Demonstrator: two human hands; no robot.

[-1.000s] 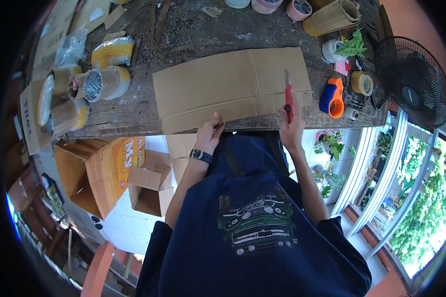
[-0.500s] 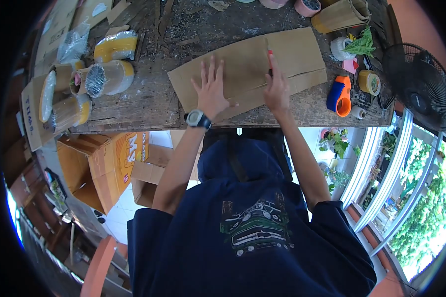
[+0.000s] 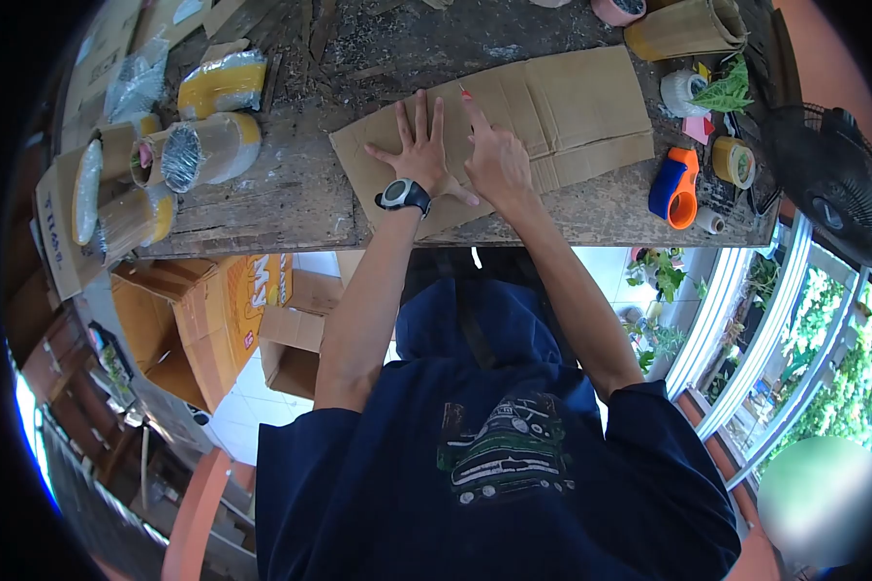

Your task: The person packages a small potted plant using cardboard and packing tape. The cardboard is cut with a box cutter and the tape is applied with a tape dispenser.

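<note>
A flat piece of brown cardboard (image 3: 596,102) lies on the worn wooden table, with crease lines across its right half. My left hand (image 3: 422,160), a watch on its wrist, presses flat on the cardboard's left part with fingers spread. Just to its right, my right hand (image 3: 500,163) is closed around a slim red utility knife (image 3: 467,96). Only the knife's red front end and thin tip show past the extended index finger; the rest is hidden in the hand. The tip points away from me over the cardboard.
Wrapped cardboard tubes (image 3: 203,155) stand at the left. On the right are an orange and blue tape dispenser (image 3: 683,189), a tape roll (image 3: 733,162), a potted plant (image 3: 686,92) and a black fan (image 3: 828,184). Open boxes (image 3: 199,334) sit below the table's front edge.
My right hand has moved left with the knife, close beside my left hand, uncovering creases in the cardboard. My left hand has shifted slightly right and stays flat.
</note>
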